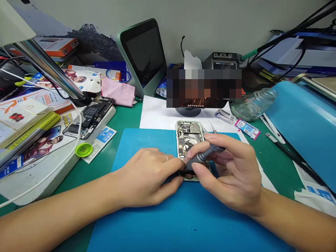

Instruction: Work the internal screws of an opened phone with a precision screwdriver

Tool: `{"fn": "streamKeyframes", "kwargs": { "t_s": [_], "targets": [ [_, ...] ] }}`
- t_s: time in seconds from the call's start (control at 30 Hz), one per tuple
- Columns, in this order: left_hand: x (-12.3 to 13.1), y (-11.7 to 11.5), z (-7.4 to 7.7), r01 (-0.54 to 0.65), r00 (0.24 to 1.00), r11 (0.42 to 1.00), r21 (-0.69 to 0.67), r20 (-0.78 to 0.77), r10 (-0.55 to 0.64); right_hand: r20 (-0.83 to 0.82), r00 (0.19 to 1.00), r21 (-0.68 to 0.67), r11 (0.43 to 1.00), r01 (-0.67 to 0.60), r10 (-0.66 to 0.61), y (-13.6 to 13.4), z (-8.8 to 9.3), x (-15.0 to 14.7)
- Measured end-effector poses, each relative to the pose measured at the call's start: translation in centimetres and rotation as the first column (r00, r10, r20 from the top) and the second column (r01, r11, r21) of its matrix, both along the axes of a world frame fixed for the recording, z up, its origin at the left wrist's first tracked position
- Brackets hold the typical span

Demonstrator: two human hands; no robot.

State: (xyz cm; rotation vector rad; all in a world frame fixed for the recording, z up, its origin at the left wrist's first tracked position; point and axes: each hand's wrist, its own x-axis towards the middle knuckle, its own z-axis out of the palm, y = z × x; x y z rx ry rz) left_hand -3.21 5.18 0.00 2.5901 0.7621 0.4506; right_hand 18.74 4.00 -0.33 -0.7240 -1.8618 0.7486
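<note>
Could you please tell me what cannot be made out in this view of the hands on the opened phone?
1. Tip of the screwdriver: head view, hidden between the left hand and right hand.
2. Lower end of the opened phone: head view, covered by both hands.
3. Whatever stands behind the phone: head view, under a pixelated block.
4. Print on the packet: head view, too small.

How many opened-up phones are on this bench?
2. One opened phone lies on the blue mat, between left hand and right hand with screwdriver; a second phone lies far left. Clutter may hide more.
</note>
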Motion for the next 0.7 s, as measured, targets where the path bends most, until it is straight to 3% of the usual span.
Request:
{"fn": "streamKeyframes", "kwargs": {
  "t_s": [0.7],
  "targets": [
    [-0.09,0.17,0.02,-0.016,1.000,0.997,-0.078,0.025,0.018,-0.016,1.000,0.005,1.000,0.022,-0.022,0.17,0.43,-0.24]
  ]
}}
